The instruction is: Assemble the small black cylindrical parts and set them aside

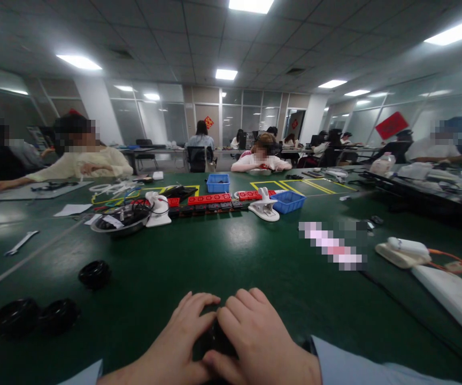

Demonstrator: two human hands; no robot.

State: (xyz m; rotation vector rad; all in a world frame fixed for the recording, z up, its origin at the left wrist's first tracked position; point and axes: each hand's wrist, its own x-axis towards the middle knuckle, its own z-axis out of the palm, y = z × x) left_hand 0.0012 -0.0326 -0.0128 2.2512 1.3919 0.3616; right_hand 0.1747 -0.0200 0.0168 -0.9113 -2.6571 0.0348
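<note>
At the near edge of a green table [231, 256], a black object [215, 339] is sitting between two hands, its shape mostly hidden. The left hand [186, 337] and right hand [253, 334] are curling around it from either side, fingers bent and partly closed on it. Three black rings [94, 274] are lying to the left, a metal bowl [121, 227] and blue baskets [288, 202] farther back.

At the bottom centre, 2 bare hands [218, 337] cover most of a black object [215, 339], so its shape cannot be told. Pixelation hides a pink-and-white patch [331, 247] right of centre. The long white object [453, 302] is cut by the right edge.
</note>
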